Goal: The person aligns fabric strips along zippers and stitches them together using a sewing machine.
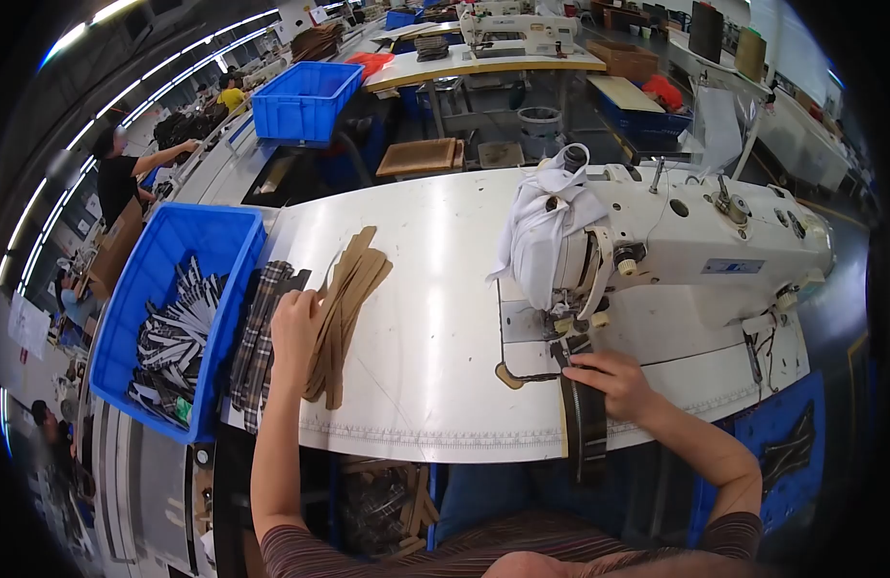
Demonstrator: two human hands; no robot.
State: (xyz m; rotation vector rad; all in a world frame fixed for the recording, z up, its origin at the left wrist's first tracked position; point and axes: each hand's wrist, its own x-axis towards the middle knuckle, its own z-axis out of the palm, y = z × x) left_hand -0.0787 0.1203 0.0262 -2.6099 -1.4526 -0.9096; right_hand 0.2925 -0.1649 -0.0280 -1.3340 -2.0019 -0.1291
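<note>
My left hand [294, 332] is at the left edge of a fanned pile of brown fabric strips [346, 313], its fingers curled together. What lies between those fingertips is hidden. Beside it, on the left, is a stack of dark plaid fabric strips [255, 332]. My right hand [613, 383] pinches the edge of a dark fabric strip [586, 424] just in front of the needle area of a white sewing machine [686, 226]. The strip's lower end hangs over the table's front edge. White cloth [551, 222] is tied around the machine's head.
A blue bin [247, 236] with black-and-white strips stands left of the white sewing table [416, 366]. Another blue bin [305, 96] is farther back. Below the front edge lie more scraps [382, 506]. Other people sit or stand along the left side.
</note>
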